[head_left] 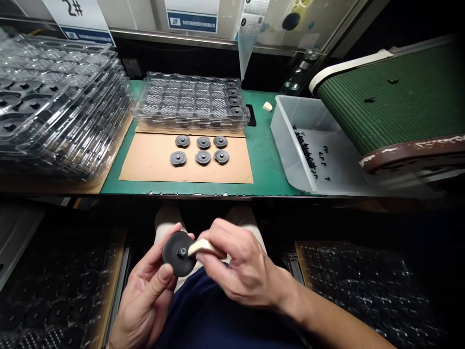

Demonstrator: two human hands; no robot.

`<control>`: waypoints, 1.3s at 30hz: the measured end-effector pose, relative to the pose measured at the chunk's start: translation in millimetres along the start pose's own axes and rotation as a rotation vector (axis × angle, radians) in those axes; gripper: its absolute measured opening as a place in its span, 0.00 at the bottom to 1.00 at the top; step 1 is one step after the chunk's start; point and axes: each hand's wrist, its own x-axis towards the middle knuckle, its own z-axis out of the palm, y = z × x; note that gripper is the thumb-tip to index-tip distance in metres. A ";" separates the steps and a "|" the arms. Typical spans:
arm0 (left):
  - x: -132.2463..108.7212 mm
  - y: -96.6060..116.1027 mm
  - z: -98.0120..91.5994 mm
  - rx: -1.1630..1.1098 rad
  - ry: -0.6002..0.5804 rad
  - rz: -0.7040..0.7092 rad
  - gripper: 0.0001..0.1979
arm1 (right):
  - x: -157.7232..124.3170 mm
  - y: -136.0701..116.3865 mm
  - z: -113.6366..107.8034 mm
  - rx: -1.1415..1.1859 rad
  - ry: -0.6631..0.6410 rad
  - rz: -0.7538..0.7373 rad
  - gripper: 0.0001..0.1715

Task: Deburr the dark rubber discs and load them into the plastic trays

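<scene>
My left hand (148,286) holds a round black disc (178,253) by its edge, low over my lap. My right hand (236,266) pinches a small cream-coloured tool (198,247) whose tip touches the hub at the disc's centre. On the bench, several similar dark discs (202,149) lie in two rows on a brown cardboard sheet (152,165). Behind them stands a clear plastic tray (189,99) with a few discs in its right column.
A tall stack of clear trays (54,106) fills the left of the green bench (263,155). A clear bin (290,145) with small black parts sits at the right under a green conveyor belt (392,97). More filled trays (51,291) lie low on both sides of my lap.
</scene>
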 end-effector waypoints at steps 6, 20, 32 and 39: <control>4.2 0.0 4.7 -0.059 0.059 -0.072 0.20 | 2.2 4.5 3.6 -0.193 0.012 -0.040 0.09; 6.5 2.8 6.2 -0.066 0.201 -0.093 0.21 | -4.5 -0.7 16.6 -0.039 -0.096 0.084 0.14; 6.7 -0.7 0.4 -0.055 0.236 -0.174 0.26 | -5.8 2.5 21.9 -0.277 0.008 0.088 0.13; 9.5 -7.2 0.9 -0.091 0.174 -0.176 0.24 | -9.3 5.7 16.9 -0.177 -0.050 0.095 0.14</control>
